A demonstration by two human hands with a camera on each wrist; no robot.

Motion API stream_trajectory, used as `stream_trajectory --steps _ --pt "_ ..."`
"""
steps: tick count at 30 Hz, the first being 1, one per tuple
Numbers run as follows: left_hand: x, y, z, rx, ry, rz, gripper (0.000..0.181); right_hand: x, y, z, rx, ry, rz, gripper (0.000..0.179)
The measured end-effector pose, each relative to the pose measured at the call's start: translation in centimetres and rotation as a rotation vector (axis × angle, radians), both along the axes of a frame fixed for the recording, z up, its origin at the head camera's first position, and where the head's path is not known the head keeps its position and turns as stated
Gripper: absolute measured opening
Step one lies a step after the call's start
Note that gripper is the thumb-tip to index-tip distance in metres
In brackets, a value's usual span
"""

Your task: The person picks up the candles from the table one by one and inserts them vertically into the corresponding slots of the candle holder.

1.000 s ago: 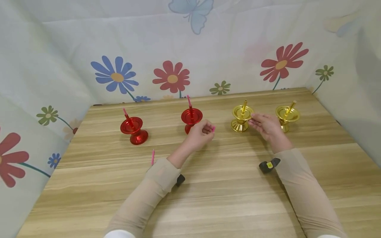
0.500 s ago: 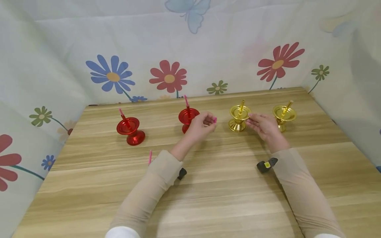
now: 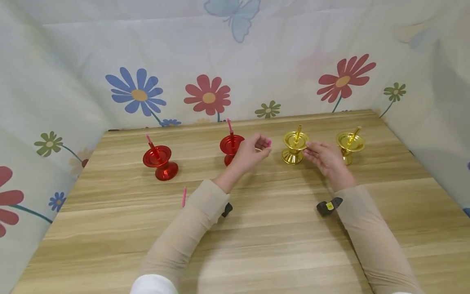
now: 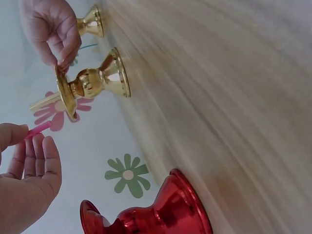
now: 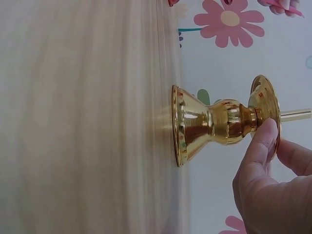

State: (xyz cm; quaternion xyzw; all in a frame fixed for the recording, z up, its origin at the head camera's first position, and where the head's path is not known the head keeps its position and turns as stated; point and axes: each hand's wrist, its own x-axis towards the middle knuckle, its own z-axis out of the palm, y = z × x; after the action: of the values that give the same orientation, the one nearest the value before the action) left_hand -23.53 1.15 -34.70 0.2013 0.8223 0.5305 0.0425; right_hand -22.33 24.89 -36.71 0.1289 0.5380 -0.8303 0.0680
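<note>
My left hand pinches a short pink candle between thumb and fingertips, raised above the table. It is just left of the nearer gold candle holder, whose upright tube bears no candle. My right hand pinches the dished rim of that holder from the right, while its base stands on the table. Behind the left hand, partly covered by it, is a red candle holder with a pink candle in its tube.
Another red candle holder, also with a pink candle, stands farther left. A loose pink candle lies on the wooden table by the left sleeve. Right of the right hand stands a second gold holder. A flowered cloth hangs behind.
The left hand has risen and moved rightward with the pink candle, closer to the gold holder's tube. The right hand keeps its pinch on the rim. The view has shifted slightly.
</note>
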Motion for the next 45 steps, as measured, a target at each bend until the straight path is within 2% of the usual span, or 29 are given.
stream_trajectory --steps 3,9,14,18,23,28,38,45 --pt "-0.5 0.3 0.4 0.002 0.023 0.003 0.018 0.0 0.1 0.0 -0.012 -0.001 0.000 0.015" --pt "-1.1 1.3 1.2 0.060 0.025 0.022 0.018 0.0 0.2 0.0 -0.033 -0.002 -0.003 0.019" --pt "-1.3 2.6 1.8 0.099 0.067 -0.015 0.018 -0.1 0.3 0.0 -0.052 0.001 0.000 0.021" --pt "-1.7 3.3 1.9 0.066 0.086 -0.034 0.018 -0.2 0.2 0.0 -0.055 -0.007 0.006 0.022" --pt "-2.1 3.5 2.0 0.000 0.107 -0.018 0.017 0.0 0.1 -0.1 -0.042 -0.020 0.010 0.020" --pt "-2.4 4.2 2.3 0.002 0.118 -0.040 0.017 0.2 0.5 -0.1 -0.039 -0.020 -0.001 0.018" --pt "-2.9 5.4 4.4 -0.021 0.170 -0.063 0.021 0.2 0.6 0.1 -0.030 -0.010 0.020 0.017" --pt "-3.9 6.3 4.7 0.071 0.160 -0.041 0.020 0.1 0.3 0.2 -0.043 -0.018 0.029 0.020"
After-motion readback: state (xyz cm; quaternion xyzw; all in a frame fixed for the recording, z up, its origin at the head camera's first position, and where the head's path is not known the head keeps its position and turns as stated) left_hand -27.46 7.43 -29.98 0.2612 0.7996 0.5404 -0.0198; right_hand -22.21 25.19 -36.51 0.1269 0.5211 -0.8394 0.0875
